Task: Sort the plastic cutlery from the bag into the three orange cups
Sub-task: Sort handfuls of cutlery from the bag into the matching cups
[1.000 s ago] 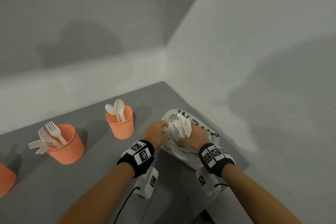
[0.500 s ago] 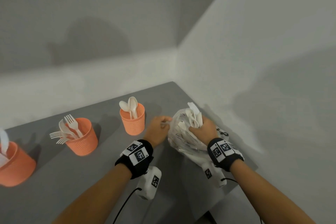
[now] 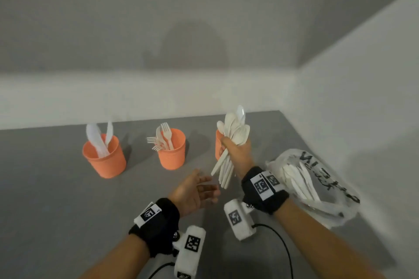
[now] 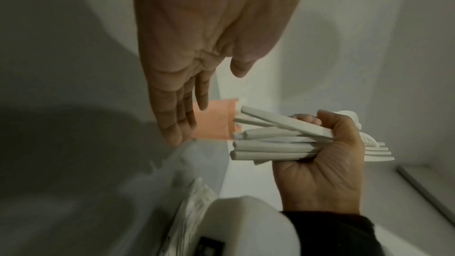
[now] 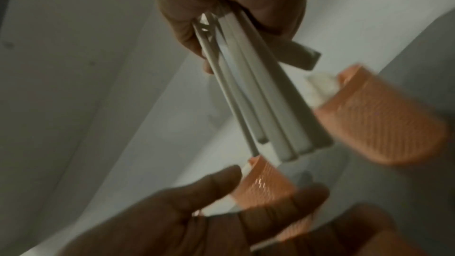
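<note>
My right hand (image 3: 235, 154) grips a mixed bunch of white plastic cutlery (image 3: 233, 136) and holds it upright above the table, in front of the rightmost orange cup (image 3: 218, 142). The handles (image 5: 270, 108) fan out below the fist (image 4: 320, 155). My left hand (image 3: 195, 190) is open, palm up, just below and left of the handle ends, touching nothing. The middle orange cup (image 3: 172, 156) holds forks. The left orange cup (image 3: 105, 161) holds knives. The plastic bag (image 3: 317, 186) lies at the right with more cutlery inside.
The grey table (image 3: 56, 199) runs into a corner of white walls (image 3: 362, 97) close behind the cups and beside the bag. Cables (image 3: 281, 247) trail from the wrist cameras near the front edge.
My right hand has lifted a bunch of cutlery out of the bag and moved left toward the cups. My left hand let go of the bag and opened under the handles.
</note>
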Motion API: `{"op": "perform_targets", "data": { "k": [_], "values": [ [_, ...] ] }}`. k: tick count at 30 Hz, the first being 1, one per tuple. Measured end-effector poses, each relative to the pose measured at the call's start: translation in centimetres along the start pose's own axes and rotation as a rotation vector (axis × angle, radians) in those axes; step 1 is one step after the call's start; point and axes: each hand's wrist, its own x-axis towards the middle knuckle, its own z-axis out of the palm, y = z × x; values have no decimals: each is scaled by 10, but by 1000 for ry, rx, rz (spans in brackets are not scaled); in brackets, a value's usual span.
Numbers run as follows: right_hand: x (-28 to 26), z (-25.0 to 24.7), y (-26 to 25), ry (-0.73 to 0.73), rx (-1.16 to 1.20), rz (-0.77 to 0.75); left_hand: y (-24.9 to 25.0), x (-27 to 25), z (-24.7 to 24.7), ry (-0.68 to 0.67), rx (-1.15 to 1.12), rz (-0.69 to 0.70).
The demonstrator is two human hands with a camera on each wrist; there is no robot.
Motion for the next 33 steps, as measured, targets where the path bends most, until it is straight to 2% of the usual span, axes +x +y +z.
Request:
{"op": "perform_targets", "data": {
  "k": [5,10,14,17,20,23,26,28,30,32,33],
  "values": [
    [-23,70,27,-137,-40,57,1,-23,-49,6,-150,9],
    [-46,122,40,-140,72,58,9,-42,-72,32,-236,115],
    [-53,135,45,-101,137,15,14,-56,-82,63,-277,103],
    [-56,137,42,-192,105,-26,23,-61,-83,66,-259,95],
    [-59,136,48,-301,44,3,36,-59,-84,102,-259,96],
    [-55,138,53,-453,-99,34,42,-56,-86,98,-180,117],
    [-50,140,53,-544,-80,77,43,-54,-83,83,-92,110],
    [-48,140,51,-518,-34,116,44,-52,-82,125,2,95],
    [-44,140,52,-420,-17,137,46,-51,-83,206,200,118],
    [-38,135,52,-290,25,122,49,-52,-88,242,377,211],
    [-35,132,53,-279,36,133,53,-53,-91,211,419,280]
  ]
}}
